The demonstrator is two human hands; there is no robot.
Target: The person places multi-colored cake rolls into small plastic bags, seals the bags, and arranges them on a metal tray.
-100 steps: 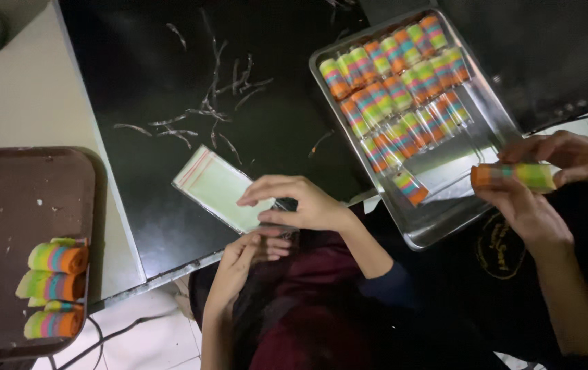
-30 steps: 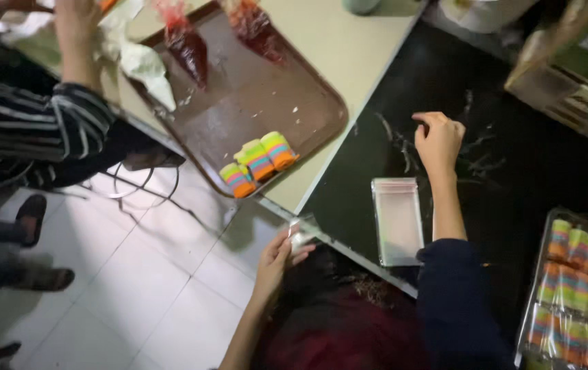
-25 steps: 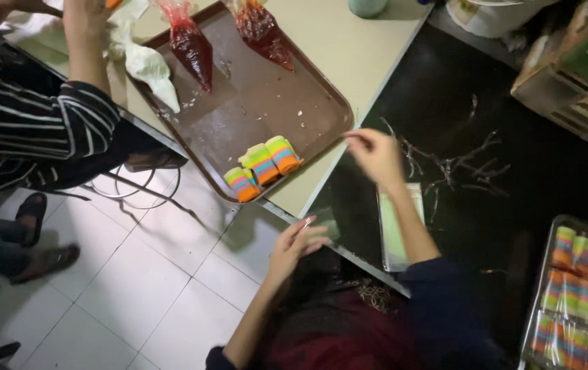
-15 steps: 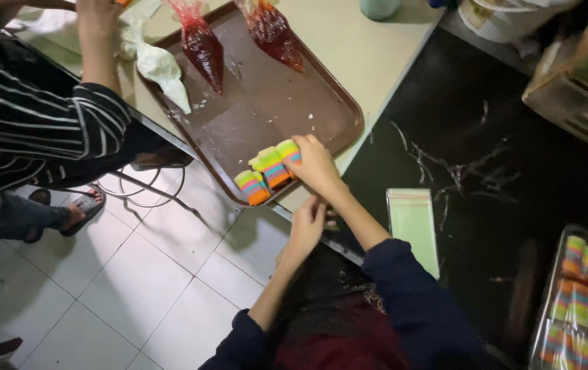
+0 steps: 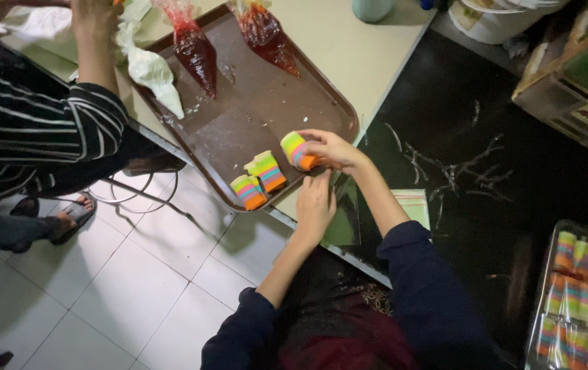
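**Lifting a rainbow roll off the brown tray**

My right hand (image 5: 331, 149) pinches one rainbow layer-cake roll (image 5: 295, 149) at the brown tray (image 5: 253, 103) edge, fingers closed around it. My left hand (image 5: 316, 205) rests below on the table edge, fingers loosely curled and empty, apparently steadying me. Two more rolls (image 5: 259, 179) lie just beside, nearer the rim.

Rainbow-striped roll (image 5: 295, 150) gripped at its orange end, lifted just above the brown tray's (image 5: 266, 89) near corner

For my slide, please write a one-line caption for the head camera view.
Right hand lifts a rainbow-striped roll off the brown tray; left hand rests at the table edge.
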